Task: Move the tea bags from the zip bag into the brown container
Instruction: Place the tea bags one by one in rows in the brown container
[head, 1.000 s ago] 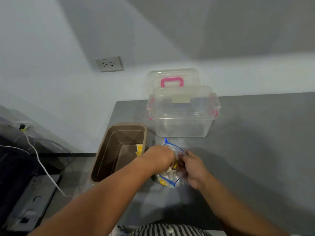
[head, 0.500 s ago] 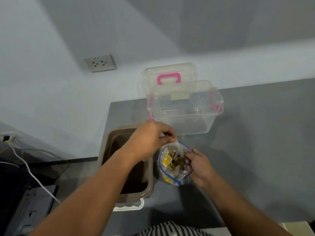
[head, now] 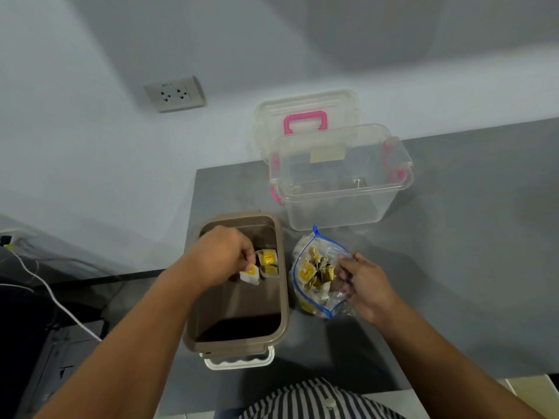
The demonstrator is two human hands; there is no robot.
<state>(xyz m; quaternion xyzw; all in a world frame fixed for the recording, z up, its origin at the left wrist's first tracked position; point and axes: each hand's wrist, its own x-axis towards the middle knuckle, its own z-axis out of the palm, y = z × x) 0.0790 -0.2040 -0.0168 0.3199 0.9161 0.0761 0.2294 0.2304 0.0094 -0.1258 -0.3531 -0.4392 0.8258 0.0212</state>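
Head view: we see the left hand [head: 220, 255] over the brown container [head: 285, 297], its fingertips pinched on one tea bag [head: 250, 274] just beside two other tea bags [head: 268, 261] lying by the container's right wall. Right of the container on the grey table [head: 469, 267], the right hand [head: 363, 288] grips the edge of the open zip bag [head: 317, 269], fingers curled on the plastic, with many more bags inside.

Smooth, matt grey bench [head: 453, 267]. Matt plastic for the brown container [head: 284, 297], cream plastic for its latch [head: 239, 362]. Thin, clear, crinkly, shiny film for the zip bag [head: 335, 252]. Soft white paper with yellow paper tags for the tea bags [head: 307, 272]. Glossy see-through plastic for the clear box [head: 348, 201], pink plastic for its clips [head: 400, 175]. Striped cloth for the shirt [head: 317, 400].
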